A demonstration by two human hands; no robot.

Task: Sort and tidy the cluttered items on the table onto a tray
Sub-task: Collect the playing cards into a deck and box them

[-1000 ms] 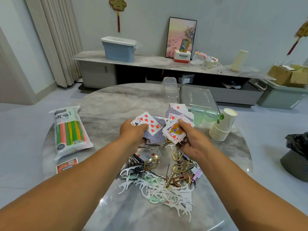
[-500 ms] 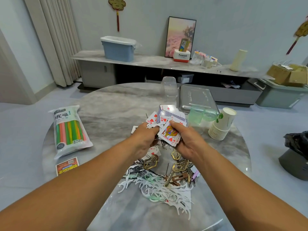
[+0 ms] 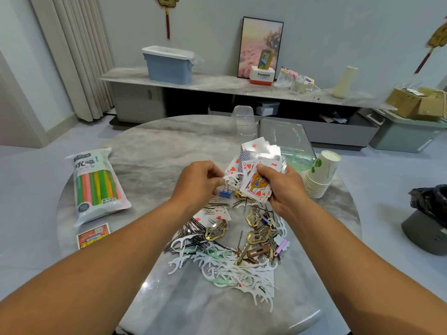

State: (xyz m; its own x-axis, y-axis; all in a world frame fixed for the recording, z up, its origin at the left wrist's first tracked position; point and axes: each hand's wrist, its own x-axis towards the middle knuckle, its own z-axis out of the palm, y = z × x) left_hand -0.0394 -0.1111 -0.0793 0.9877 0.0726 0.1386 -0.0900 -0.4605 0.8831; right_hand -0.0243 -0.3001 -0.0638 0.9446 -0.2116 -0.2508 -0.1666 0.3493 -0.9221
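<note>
My right hand (image 3: pixel 281 189) grips a messy bunch of playing cards (image 3: pixel 256 170), a king of hearts on top. My left hand (image 3: pixel 197 182) is just left of the bunch and pinches a white floss pick (image 3: pixel 231 178) beside the cards. A blue binder clip (image 3: pixel 225 193) sits just under that hand. Below both hands lies a heap of white and green floss picks (image 3: pixel 217 267), gold hair clips (image 3: pixel 256 234), black hairpins (image 3: pixel 191 228) and a few loose cards (image 3: pixel 217 215). The clear tray (image 3: pixel 283 134) stands behind the cards.
A pack of coloured straws (image 3: pixel 96 187) and a small orange card (image 3: pixel 93 238) lie at the table's left. A clear stand (image 3: pixel 244 122) sits by the tray, a green cup (image 3: pixel 301 160) and stacked paper cups (image 3: pixel 319 177) to the right. The round marble table (image 3: pixel 169 146) ends near me.
The cards my left hand held have gone into the bunch in my right hand. My left hand now pinches a floss pick, and the blue binder clip has come into view.
</note>
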